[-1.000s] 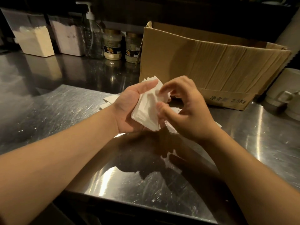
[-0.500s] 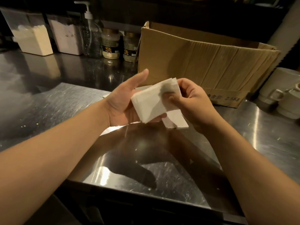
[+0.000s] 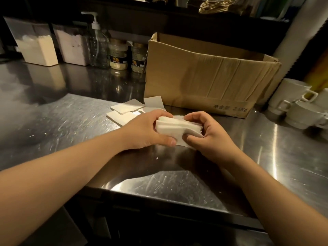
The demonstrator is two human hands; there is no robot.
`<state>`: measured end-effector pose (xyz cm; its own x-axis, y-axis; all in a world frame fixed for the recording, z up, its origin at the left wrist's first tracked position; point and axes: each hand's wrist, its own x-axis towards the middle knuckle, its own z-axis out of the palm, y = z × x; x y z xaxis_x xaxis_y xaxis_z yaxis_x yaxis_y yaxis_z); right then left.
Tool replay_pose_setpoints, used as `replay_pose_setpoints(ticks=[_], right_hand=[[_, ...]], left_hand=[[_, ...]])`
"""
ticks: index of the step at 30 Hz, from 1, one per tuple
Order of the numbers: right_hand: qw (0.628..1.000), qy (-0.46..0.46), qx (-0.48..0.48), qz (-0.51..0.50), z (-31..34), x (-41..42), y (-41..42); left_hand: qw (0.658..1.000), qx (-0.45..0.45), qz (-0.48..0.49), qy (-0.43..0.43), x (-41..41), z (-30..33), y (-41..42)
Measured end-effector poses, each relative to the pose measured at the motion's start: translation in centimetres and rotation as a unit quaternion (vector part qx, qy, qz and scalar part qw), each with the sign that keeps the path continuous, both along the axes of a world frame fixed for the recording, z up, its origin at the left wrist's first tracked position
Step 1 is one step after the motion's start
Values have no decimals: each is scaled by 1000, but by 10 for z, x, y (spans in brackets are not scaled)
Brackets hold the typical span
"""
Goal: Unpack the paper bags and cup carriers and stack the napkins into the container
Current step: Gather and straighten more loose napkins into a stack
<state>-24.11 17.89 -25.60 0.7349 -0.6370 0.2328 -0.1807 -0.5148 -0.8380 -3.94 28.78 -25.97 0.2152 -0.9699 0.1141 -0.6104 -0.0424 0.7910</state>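
Bare steel counter (image 3: 177, 185) runs from its near edge up to the left hand (image 3: 147, 130) and right hand (image 3: 209, 134), both gripping one napkin stack (image 3: 177, 127) low over it; loose napkins (image 3: 124, 110) lie behind, then the cardboard box (image 3: 204, 75)

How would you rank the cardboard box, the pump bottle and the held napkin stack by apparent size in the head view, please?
1. Cardboard box, clearly largest.
2. Pump bottle and napkin stack: alike in apparent size; the stack sits nearer the camera, so I leave them unranked.
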Motion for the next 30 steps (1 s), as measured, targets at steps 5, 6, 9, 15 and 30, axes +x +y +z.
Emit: replay_pose_setpoints(ticks=[5, 6, 9, 15, 30], right_hand=[[997, -36, 61, 22, -6, -2, -3], [998, -26, 47, 21, -5, -1, -2], [1000, -17, -23, 9, -6, 4, -1], [997, -58, -33, 32, -6, -1, -5], [996, 84, -27, 11, -2, -8, -11]], left_hand=[[999, 36, -13, -25, 0, -9, -6], [998, 44, -14, -44, -1, -10, -7], [999, 29, -18, -24, -1, -10, -8], [1000, -18, 5, 20, 2, -9, -6], [999, -15, -15, 27, 7, -10, -6]])
